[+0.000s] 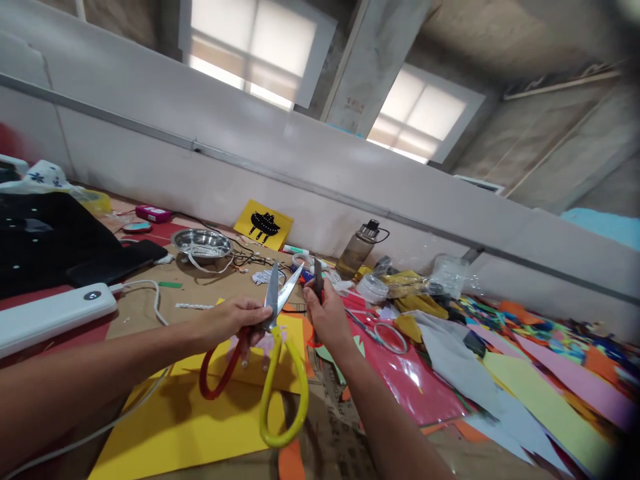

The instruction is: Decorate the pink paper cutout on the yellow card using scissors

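Within left hand [240, 320]: scissors [275, 334], part-hidden. Right hand [329, 319]: dark tool [319, 279], indistinct.

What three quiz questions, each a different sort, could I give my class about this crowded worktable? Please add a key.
1. Multiple choice. The scissors in the left hand are: A) fully shut; B) open, blades spread apart; C) hidden under paper.
2. True or false? In the picture, the metal bowl is to the left of the bottle.
3. Fill in the missing word. The card that bears a black design is ____ in colour.

Key: 1. B. 2. True. 3. Yellow.
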A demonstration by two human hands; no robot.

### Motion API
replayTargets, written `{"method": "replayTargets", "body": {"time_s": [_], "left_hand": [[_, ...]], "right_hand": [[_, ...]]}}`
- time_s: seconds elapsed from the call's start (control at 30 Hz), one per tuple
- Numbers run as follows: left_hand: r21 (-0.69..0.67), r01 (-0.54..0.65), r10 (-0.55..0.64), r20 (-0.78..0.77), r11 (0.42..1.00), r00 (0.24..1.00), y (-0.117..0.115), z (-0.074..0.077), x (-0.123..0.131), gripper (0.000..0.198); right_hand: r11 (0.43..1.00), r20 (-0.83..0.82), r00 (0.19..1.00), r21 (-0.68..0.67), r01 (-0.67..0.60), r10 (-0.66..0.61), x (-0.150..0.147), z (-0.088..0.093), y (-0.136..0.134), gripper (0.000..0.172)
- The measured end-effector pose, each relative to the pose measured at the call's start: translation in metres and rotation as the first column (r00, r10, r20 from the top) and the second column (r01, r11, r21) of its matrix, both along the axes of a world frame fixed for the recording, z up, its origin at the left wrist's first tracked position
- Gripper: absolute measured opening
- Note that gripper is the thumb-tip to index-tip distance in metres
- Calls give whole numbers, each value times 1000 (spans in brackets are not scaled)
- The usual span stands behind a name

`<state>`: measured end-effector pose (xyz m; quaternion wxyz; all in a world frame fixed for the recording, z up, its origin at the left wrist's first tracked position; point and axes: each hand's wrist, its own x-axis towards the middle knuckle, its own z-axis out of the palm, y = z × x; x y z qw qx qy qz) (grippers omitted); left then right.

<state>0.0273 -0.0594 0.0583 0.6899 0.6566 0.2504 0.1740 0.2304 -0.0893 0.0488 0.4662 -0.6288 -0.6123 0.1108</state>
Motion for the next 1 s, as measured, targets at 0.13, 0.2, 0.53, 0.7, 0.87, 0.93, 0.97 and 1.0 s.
{"method": "replayTargets", "body": {"time_s": [0.13, 0.2, 0.53, 0.7, 0.87, 0.93, 0.97, 1.0], "left_hand": [[-311, -36, 115, 240, 950, 964, -9, -4, 7, 34], [-406, 0, 147, 330, 914, 932, -10, -4, 9, 33], [-670, 272, 186, 527, 690, 829, -28, -1, 13, 25], [-595, 98, 235, 456, 798, 858, -22, -8, 14, 18], [-442, 195, -21, 370, 875, 929, 4, -2, -4, 38], [-235, 249, -179, 283, 939, 942, 6, 3, -6, 37], [-137, 258, -226, 211, 956, 951, 4, 4, -4, 34], [-46, 259, -251, 136, 965, 958, 0, 4, -2, 30]], "right_hand": [[978, -525, 827, 66, -197, 202, -13, 0, -3, 28], [969, -646, 727, 90, -230, 233, -23, 0, -3, 33], [962, -826, 534, 36, -269, 180, -62, 3, -10, 34], [982, -844, 514, 65, -179, 150, -52, 9, -10, 32], [987, -849, 512, 66, -147, 133, -36, 16, -12, 34], [989, -826, 552, 45, -141, 116, -34, 17, -14, 34], [989, -807, 579, 33, -146, 113, -34, 17, -14, 33], [986, -781, 614, 15, -163, 114, -34, 16, -15, 33]]}}
